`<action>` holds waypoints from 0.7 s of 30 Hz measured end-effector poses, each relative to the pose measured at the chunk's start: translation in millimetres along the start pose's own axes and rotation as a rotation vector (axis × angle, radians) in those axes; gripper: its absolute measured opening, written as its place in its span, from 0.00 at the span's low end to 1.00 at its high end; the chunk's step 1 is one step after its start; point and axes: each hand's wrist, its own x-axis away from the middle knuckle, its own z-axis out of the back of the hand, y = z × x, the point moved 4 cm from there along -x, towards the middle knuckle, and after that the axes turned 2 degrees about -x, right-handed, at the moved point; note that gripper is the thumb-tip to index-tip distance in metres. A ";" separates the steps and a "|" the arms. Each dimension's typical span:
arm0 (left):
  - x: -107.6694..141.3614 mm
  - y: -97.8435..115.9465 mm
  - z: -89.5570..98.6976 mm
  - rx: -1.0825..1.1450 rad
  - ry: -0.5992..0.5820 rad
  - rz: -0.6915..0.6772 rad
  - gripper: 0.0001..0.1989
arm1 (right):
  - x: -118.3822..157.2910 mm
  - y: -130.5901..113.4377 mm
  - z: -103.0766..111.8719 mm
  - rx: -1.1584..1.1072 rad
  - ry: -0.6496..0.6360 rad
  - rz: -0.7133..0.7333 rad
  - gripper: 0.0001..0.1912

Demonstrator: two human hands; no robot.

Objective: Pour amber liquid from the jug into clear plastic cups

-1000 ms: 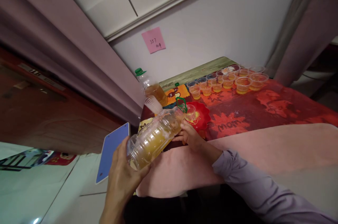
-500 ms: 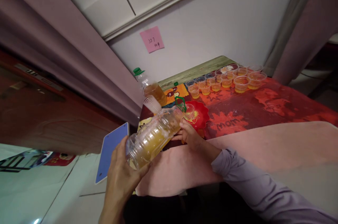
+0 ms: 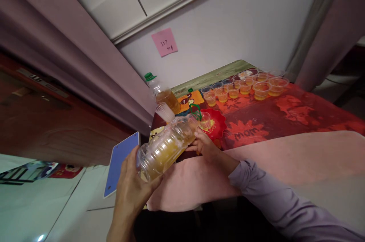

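A clear ribbed bottle [image 3: 168,149] of yellow liquid lies tilted in the air, its neck toward the upper right. My left hand [image 3: 134,181] is wrapped round its base. Near the neck, the fingers of my right hand [image 3: 205,146] hold the bottle from the right side. The neck reaches over a clear cup [image 3: 205,120] on a red scalloped plate [image 3: 219,122]. A green handle ring [image 3: 195,112] sits by the neck. Several clear cups [image 3: 245,87] with orange-yellow liquid stand in rows at the back of the table.
A second bottle [image 3: 167,99] with a green cap stands at the back left, beside stacked clear cups [image 3: 164,112]. A green cap [image 3: 190,90] lies behind. Pink cloth [image 3: 285,158] covers the table's front edge. A blue board [image 3: 122,162] is at the left.
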 end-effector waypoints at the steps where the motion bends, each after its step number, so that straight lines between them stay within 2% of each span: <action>1: 0.0 0.0 -0.1 0.000 0.003 0.001 0.57 | 0.7 -1.0 -1.3 -0.015 0.005 0.002 0.28; 21: 0.4 -1.4 -0.4 0.003 -0.017 -0.001 0.58 | 2.2 0.2 -2.8 -0.092 0.022 0.004 0.27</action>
